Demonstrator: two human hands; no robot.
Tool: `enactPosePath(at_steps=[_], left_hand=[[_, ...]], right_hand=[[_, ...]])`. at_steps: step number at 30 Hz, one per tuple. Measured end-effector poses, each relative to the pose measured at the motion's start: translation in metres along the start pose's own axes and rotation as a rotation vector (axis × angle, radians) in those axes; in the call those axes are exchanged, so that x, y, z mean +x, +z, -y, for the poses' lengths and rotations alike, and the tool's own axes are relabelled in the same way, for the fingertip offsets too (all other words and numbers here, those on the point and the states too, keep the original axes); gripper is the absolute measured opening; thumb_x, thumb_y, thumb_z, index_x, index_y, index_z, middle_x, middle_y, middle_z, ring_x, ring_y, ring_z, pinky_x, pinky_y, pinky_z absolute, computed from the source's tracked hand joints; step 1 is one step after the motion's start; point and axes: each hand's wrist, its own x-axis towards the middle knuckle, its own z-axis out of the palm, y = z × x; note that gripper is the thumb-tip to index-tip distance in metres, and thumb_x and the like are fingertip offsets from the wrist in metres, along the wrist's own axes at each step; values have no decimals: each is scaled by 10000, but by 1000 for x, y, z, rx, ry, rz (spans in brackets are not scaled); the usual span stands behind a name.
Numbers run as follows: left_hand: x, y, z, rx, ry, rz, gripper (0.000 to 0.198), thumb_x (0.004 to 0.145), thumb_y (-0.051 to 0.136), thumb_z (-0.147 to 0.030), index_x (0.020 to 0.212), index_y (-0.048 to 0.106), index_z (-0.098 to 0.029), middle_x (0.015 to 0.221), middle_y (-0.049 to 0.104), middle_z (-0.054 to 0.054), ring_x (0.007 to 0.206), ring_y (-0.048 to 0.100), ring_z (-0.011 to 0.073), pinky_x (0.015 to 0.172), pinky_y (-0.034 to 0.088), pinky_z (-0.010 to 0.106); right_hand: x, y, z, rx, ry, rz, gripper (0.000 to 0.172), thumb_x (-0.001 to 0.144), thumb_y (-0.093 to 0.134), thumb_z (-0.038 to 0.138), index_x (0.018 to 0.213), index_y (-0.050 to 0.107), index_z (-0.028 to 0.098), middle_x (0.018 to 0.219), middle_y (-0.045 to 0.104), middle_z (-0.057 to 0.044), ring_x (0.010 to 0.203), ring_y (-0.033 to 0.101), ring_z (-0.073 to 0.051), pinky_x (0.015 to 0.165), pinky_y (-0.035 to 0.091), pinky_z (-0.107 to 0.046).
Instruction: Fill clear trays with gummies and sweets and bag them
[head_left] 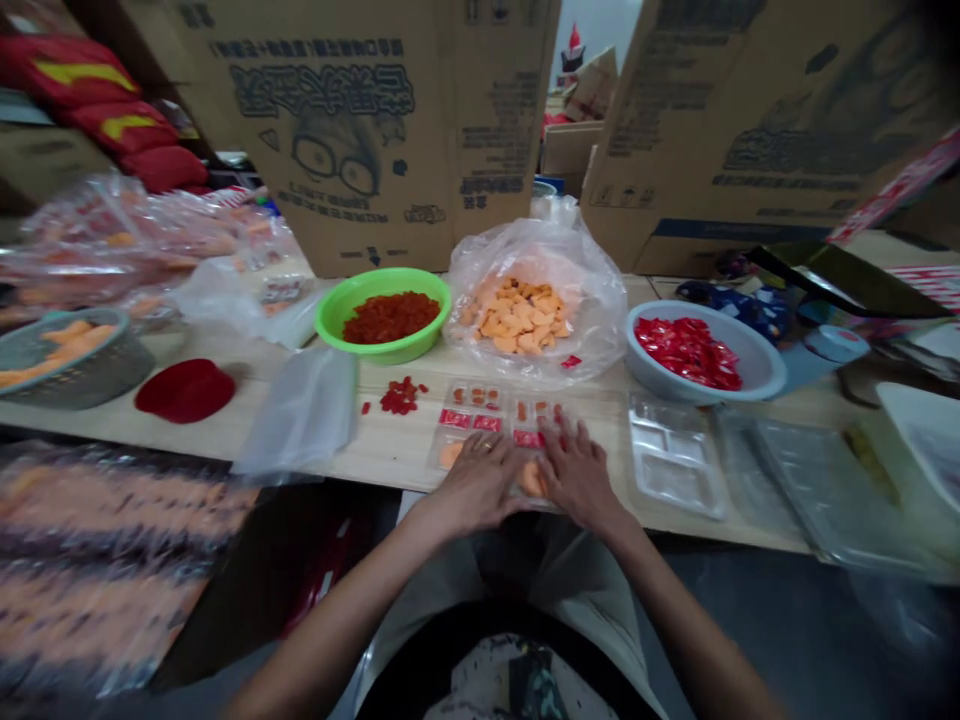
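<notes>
My left hand (484, 478) and my right hand (579, 470) lie close together at the table's front edge, fingers stretched out, over a clear compartment tray (457, 440). In the tray are small reddish-brown pieces (478, 396), red packets (487, 423) and orange pieces (534, 478). My left palm covers its middle. The right fingertips rest by a red packet (529, 438) and an orange piece. Left of the tray lies a small heap of red pieces (401, 397). To the right is an empty clear compartment tray (671, 450).
Behind stand a green bowl (330, 322) of red pieces, a plastic bag (592, 270) of orange pieces and a light-blue bowl (772, 375) of red packets. Left are clear bags (300, 410), a red bowl (185, 390) and a grey basket (82, 385). Cardboard boxes (495, 120) wall the back.
</notes>
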Motion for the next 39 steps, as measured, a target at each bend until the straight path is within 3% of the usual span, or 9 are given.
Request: enactPosePath(at_steps=[3,7,12,18,23,27,31,37,39], left_hand=[[-12,-13,26,0,-186,-56,604,904,556,-544,1440,474,-277,1602,296,108,1489,193,372,1174,198,593],[-11,9,24,-51,-403,-63,659,947,467,-514,1509,373,-183,1632,196,136,1501,104,396,1164,260,552],[-2,29,9,-93,-531,-205,552,1003,314,-399,1516,354,-198,1620,240,131,1499,162,360,1179,214,577],[-24,-1,90,5,-1043,-466,762,939,437,-492,1550,219,-94,1611,151,257,1491,120,424,1151,221,589],[-8,-3,139,25,-957,-362,915,840,478,-730,1539,274,-176,1615,130,247,1481,72,467,1137,169,630],[9,-10,164,88,-799,-392,443,963,440,-488,1244,604,-188,1366,497,185,1314,412,353,1076,314,507],[9,-18,178,107,-860,-435,321,965,436,-311,1144,629,-127,1198,557,183,1177,487,322,1010,361,488],[-37,-29,185,68,-802,-575,385,948,511,-452,1246,579,-218,1272,555,121,1186,507,271,1020,382,414],[-72,-42,196,107,-987,-667,338,954,508,-374,1234,582,-201,1271,562,132,1185,522,271,997,400,398]], right_hand=[[1,9,-17,-71,31,-4,597,1002,283,428,1562,287,221,1640,140,-137,1475,193,-392,1097,302,-538],[14,-2,-25,-177,94,-7,622,972,338,423,1528,354,145,1611,214,-188,1466,197,-415,1116,243,-575],[34,-22,37,-92,-96,-25,584,990,300,387,1538,325,189,1613,204,-190,1465,242,-362,1113,274,-543],[56,-16,101,-56,-120,54,572,994,342,368,1549,311,234,1606,217,-200,1461,244,-390,1099,270,-567],[69,-3,118,-80,-118,10,560,990,350,358,1538,339,240,1604,235,-184,1461,232,-405,1079,288,-585],[71,5,122,-122,-98,-41,557,996,336,362,1538,345,232,1591,255,-202,1448,265,-408,1074,288,-590],[71,12,119,-143,-101,-80,569,1004,301,390,1547,330,221,1583,265,-218,1445,275,-405,1082,273,-591],[79,20,99,-80,-93,-107,583,998,261,399,1550,319,220,1599,233,-195,1460,247,-390,1085,306,-567],[83,21,93,-18,-68,-118,588,996,243,409,1551,315,227,1599,241,-184,1458,257,-382,1079,314,-586]])
